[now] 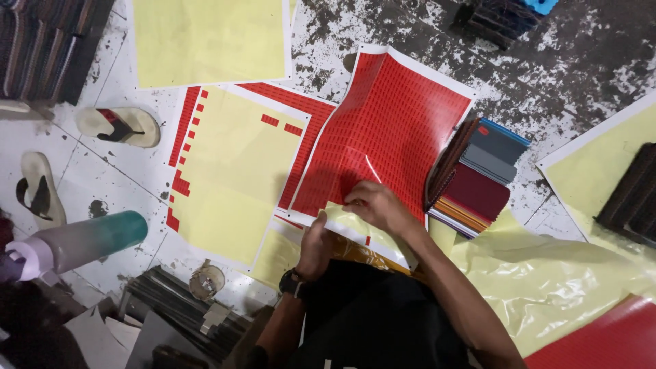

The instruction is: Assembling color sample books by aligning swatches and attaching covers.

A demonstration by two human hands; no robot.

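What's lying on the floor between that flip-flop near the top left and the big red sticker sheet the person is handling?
In the head view, a yellow backing sheet with a few red stickers left along its edges lies between the flip-flop and the red sticker sheet.

Stained floor [567, 61] — red sticker sheet [389, 130], yellow sheets [236, 178], notebooks [478, 178], sandals [119, 126] (two).

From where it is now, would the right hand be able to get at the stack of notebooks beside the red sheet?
Probably yes. The right hand rests on the red sticker sheet, and the notebook stack lies just to its right with nothing between them.
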